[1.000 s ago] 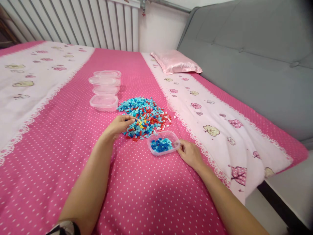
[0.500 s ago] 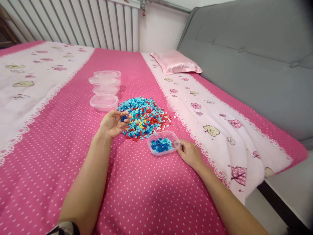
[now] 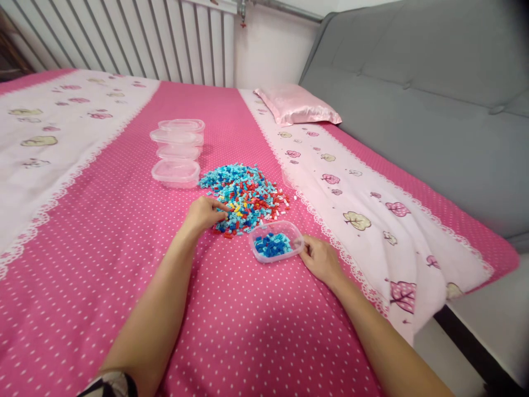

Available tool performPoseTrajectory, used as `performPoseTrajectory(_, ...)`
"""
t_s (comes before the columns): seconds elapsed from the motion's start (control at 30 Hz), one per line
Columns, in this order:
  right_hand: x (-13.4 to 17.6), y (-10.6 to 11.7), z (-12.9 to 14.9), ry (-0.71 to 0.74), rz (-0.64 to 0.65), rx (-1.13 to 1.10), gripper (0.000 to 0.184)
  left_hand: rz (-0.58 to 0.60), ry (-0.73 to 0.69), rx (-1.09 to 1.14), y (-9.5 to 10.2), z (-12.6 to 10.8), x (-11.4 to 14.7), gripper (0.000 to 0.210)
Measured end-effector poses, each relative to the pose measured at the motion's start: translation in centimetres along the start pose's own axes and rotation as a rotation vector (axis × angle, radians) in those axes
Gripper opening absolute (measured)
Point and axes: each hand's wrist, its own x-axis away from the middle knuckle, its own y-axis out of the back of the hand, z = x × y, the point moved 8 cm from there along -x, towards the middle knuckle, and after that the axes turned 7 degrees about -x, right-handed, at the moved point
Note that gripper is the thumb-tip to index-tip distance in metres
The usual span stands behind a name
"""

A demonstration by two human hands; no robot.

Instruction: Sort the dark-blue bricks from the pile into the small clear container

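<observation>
A heap of small plastic building bricks (image 3: 252,190), light blue, dark blue, red, yellow and white, lies on the pink dotted bedspread. At its near left edge, my left hand (image 3: 203,214) reaches in palm down, thumb and fingers drawn together among the bricks. Whatever they hold is hidden. My right hand (image 3: 321,258) pinches the right rim of a clear plastic container (image 3: 297,249), which rests on the bed just in front of the heap. Inside the container are dark blue bricks (image 3: 269,246) and some light blue ones.
Several clear plastic containers (image 3: 176,172) stand in a row behind and left of the heap. A clear lid-like piece (image 3: 289,177) lies right of it. Farther back are a pink pillow (image 3: 295,105), a grey padded backrest (image 3: 413,82) and a white radiator (image 3: 165,38).
My left hand has turned from palm up, with dark blue bricks at its fingers, to palm down, and moved right and down into the heap's edge. My right hand and the container stay put.
</observation>
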Motion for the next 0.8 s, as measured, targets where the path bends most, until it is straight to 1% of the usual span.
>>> performPoseTrajectory(0.07,0.0,0.0,0.0,-0.002,-0.002,-0.007,0.018,0.023,0.005,-0.180,-0.4,-0.1,0.0,0.026)
performPoseTrajectory(0.13,0.0,0.0,0.0,-0.009,-0.002,-0.010,0.017,0.031,0.015,-0.298,-0.7,-0.2,0.1,0.030)
performPoseTrajectory(0.33,0.1,0.2,0.2,-0.004,-0.004,-0.007,0.016,0.012,0.051,-0.516,-0.9,-1.1,0.7,0.040)
performPoseTrajectory(0.43,0.1,0.2,0.2,0.000,-0.004,-0.006,0.016,0.001,0.071,-0.548,-0.8,-1.2,0.9,0.039)
performPoseTrajectory(0.7,0.0,0.2,0.3,0.006,-0.003,-0.012,0.017,-0.083,0.073,-0.508,-0.5,-1.2,0.8,0.032)
performPoseTrajectory(0.8,0.1,0.1,0.2,0.001,-0.004,-0.007,0.018,-0.085,0.078,-0.505,-0.5,-1.1,0.6,0.032)
